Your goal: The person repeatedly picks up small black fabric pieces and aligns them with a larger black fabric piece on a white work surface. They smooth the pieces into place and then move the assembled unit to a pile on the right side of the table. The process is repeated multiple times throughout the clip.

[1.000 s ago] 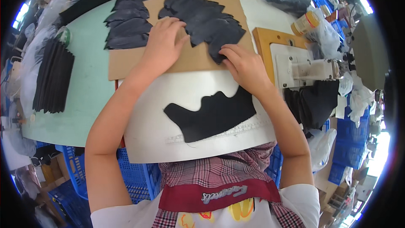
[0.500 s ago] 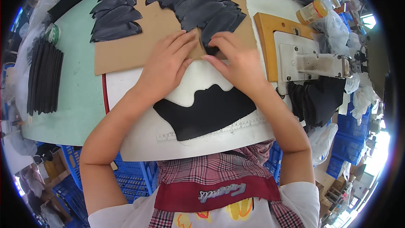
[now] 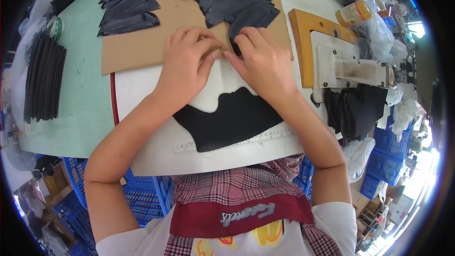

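Head cam: L hand (image 3: 187, 61), R hand (image 3: 266, 61) over 1 cardboard (image 3: 135, 50); fingers (image 3: 246, 42) bent, can't tell if gripping; 2 blk rows (image 3: 130, 7).

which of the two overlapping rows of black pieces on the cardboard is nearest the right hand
The right row: the right hand is at its lower end, while the left row lies farther off across bare cardboard.

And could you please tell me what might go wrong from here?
The right hand is at the nearest of the overlapping dark pieces on the cardboard; a tug there could perhaps disturb the others.
The left hand is over the cardboard's near edge, so pressing down might shift it.
The large black piece lies close to the right forearm, which could drag it askew.
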`<state>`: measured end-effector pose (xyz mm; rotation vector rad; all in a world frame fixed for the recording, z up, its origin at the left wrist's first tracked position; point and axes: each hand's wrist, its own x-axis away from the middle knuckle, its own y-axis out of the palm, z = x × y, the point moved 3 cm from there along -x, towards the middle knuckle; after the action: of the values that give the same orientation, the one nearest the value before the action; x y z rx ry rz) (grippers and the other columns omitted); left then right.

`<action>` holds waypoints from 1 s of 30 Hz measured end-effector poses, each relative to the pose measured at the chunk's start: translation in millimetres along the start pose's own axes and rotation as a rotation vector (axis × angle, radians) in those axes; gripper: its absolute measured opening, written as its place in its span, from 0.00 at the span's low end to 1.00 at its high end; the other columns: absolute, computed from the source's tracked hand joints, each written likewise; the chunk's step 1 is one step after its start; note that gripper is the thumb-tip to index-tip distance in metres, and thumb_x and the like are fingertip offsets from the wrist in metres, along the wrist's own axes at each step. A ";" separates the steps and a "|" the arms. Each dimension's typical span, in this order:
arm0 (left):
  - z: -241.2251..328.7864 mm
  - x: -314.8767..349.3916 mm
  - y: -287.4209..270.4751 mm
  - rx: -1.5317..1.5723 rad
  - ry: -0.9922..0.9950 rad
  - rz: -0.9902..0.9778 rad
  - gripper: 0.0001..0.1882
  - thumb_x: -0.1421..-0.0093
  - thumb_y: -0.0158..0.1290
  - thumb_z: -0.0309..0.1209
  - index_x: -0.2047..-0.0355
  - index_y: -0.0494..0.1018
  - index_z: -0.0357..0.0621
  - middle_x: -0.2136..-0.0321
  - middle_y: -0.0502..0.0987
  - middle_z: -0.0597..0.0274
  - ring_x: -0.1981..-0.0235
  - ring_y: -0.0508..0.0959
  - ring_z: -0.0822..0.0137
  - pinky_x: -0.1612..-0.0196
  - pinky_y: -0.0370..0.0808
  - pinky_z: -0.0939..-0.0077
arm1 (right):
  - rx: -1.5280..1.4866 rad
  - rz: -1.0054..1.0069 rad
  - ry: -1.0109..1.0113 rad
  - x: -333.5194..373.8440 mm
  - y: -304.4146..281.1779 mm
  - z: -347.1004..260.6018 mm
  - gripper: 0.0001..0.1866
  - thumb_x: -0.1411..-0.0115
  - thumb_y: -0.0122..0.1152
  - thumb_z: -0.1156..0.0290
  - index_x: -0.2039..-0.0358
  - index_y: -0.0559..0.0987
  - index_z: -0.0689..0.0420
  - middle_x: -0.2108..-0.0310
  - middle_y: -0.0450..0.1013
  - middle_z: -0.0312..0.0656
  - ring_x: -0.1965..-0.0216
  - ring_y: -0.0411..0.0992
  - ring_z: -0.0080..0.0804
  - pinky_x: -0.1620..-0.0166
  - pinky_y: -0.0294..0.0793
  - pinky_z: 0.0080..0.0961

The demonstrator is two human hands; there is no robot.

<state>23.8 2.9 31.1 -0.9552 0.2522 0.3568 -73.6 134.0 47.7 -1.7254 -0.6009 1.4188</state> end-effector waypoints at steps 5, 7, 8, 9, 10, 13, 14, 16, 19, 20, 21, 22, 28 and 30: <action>5.6 1.1 1.4 0.007 -0.005 0.012 0.10 0.41 0.53 0.26 0.60 0.79 0.41 0.57 0.74 0.61 0.52 0.68 0.58 0.45 0.62 0.66 | -0.006 -0.069 0.203 0.8 12.0 5.8 0.05 0.53 0.65 0.72 0.77 0.77 0.58 0.75 0.70 0.39 0.71 0.73 0.35 0.73 0.74 0.30; 8.7 2.5 1.6 0.025 -0.008 0.031 0.09 0.40 0.54 0.27 0.60 0.79 0.41 0.58 0.75 0.61 0.54 0.70 0.59 0.47 0.63 0.66 | -0.135 -0.080 0.305 -1.4 10.1 10.8 0.04 0.53 0.65 0.73 0.77 0.79 0.59 0.75 0.72 0.40 0.72 0.74 0.35 0.73 0.73 0.30; 8.8 1.6 2.3 0.094 -0.095 0.012 0.09 0.40 0.54 0.28 0.61 0.79 0.41 0.59 0.75 0.62 0.56 0.70 0.60 0.47 0.63 0.66 | -0.224 -0.076 0.350 -2.3 10.1 19.4 0.04 0.53 0.65 0.73 0.77 0.80 0.60 0.76 0.73 0.40 0.72 0.75 0.34 0.73 0.73 0.30; 9.7 -0.5 3.1 0.163 -0.182 -0.007 0.08 0.40 0.55 0.29 0.62 0.79 0.41 0.61 0.76 0.62 0.57 0.71 0.61 0.48 0.64 0.67 | -0.313 -0.071 0.395 -4.1 9.2 27.7 0.04 0.52 0.64 0.73 0.77 0.81 0.60 0.76 0.74 0.41 0.73 0.75 0.33 0.72 0.73 0.29; 9.8 -2.1 4.7 0.232 -0.270 -0.026 0.08 0.40 0.55 0.30 0.62 0.79 0.41 0.62 0.77 0.63 0.59 0.72 0.63 0.49 0.64 0.67 | -0.429 -0.185 0.501 -6.6 9.2 36.4 0.05 0.51 0.65 0.73 0.74 0.82 0.61 0.74 0.76 0.40 0.73 0.75 0.29 0.70 0.74 0.26; 10.1 -11.0 10.3 0.146 -0.278 -0.006 0.08 0.41 0.57 0.34 0.64 0.79 0.44 0.67 0.78 0.66 0.62 0.72 0.67 0.49 0.62 0.68 | -0.794 -0.406 0.732 -10.6 8.9 59.8 0.09 0.49 0.65 0.72 0.68 0.83 0.63 0.72 0.79 0.38 0.70 0.74 0.20 0.65 0.73 0.19; 10.3 -14.6 13.9 0.104 -0.254 0.002 0.08 0.41 0.58 0.34 0.64 0.79 0.45 0.68 0.78 0.67 0.62 0.72 0.67 0.49 0.62 0.68 | -0.839 -0.407 0.773 -8.7 11.4 64.9 0.09 0.49 0.65 0.72 0.68 0.83 0.64 0.72 0.79 0.37 0.69 0.74 0.20 0.64 0.73 0.19; 11.4 -21.9 21.2 0.020 -0.205 0.017 0.09 0.42 0.59 0.36 0.65 0.79 0.46 0.69 0.79 0.69 0.62 0.72 0.68 0.48 0.60 0.69 | -0.928 -0.406 0.856 -5.8 13.3 71.4 0.10 0.49 0.65 0.72 0.68 0.84 0.64 0.72 0.79 0.37 0.68 0.74 0.21 0.63 0.73 0.18; 10.7 -28.6 28.6 0.129 -0.263 -0.016 0.11 0.44 0.61 0.38 0.66 0.79 0.47 0.69 0.79 0.70 0.62 0.72 0.67 0.48 0.58 0.69 | -1.012 -0.405 0.908 -5.1 5.9 68.6 0.11 0.49 0.64 0.71 0.67 0.84 0.64 0.70 0.79 0.38 0.68 0.74 0.22 0.60 0.74 0.19; 12.1 -29.4 29.9 0.108 -0.235 0.014 0.11 0.45 0.62 0.39 0.67 0.78 0.47 0.70 0.78 0.70 0.62 0.72 0.67 0.49 0.58 0.69 | -1.043 -0.398 0.912 -3.9 5.5 69.7 0.11 0.49 0.64 0.71 0.67 0.84 0.64 0.70 0.79 0.37 0.68 0.74 0.22 0.60 0.74 0.19; 13.2 -29.6 31.3 0.087 -0.207 0.045 0.11 0.46 0.63 0.39 0.68 0.78 0.47 0.71 0.78 0.70 0.63 0.72 0.67 0.50 0.58 0.69 | -1.075 -0.391 0.916 -3.3 6.1 70.4 0.11 0.49 0.64 0.71 0.67 0.84 0.64 0.71 0.79 0.37 0.68 0.74 0.22 0.59 0.73 0.19; 15.0 -30.0 32.1 0.066 -0.180 0.075 0.12 0.47 0.64 0.39 0.69 0.78 0.47 0.72 0.77 0.70 0.63 0.72 0.67 0.50 0.58 0.68 | -1.106 -0.383 0.920 -3.1 6.8 71.2 0.11 0.49 0.63 0.71 0.67 0.84 0.64 0.71 0.79 0.37 0.68 0.73 0.22 0.59 0.73 0.19; 27.0 -29.2 37.4 -0.074 -0.177 0.120 0.15 0.52 0.67 0.39 0.76 0.74 0.45 0.76 0.75 0.67 0.65 0.70 0.64 0.54 0.57 0.66 | -1.090 -0.446 0.924 -3.6 10.5 71.4 0.11 0.49 0.63 0.71 0.67 0.84 0.65 0.72 0.78 0.38 0.68 0.73 0.21 0.61 0.72 0.18; 25.3 -29.2 40.9 -0.046 -0.159 0.149 0.13 0.51 0.66 0.37 0.76 0.74 0.45 0.76 0.75 0.67 0.65 0.70 0.63 0.55 0.57 0.66 | -1.050 -0.431 0.883 -4.4 10.2 71.4 0.11 0.49 0.63 0.71 0.67 0.84 0.65 0.72 0.78 0.39 0.69 0.73 0.21 0.61 0.72 0.18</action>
<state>-18.1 40.0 25.2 -0.9505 0.1704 0.5751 -144.4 145.1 38.7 -2.5054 -1.1889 -0.1343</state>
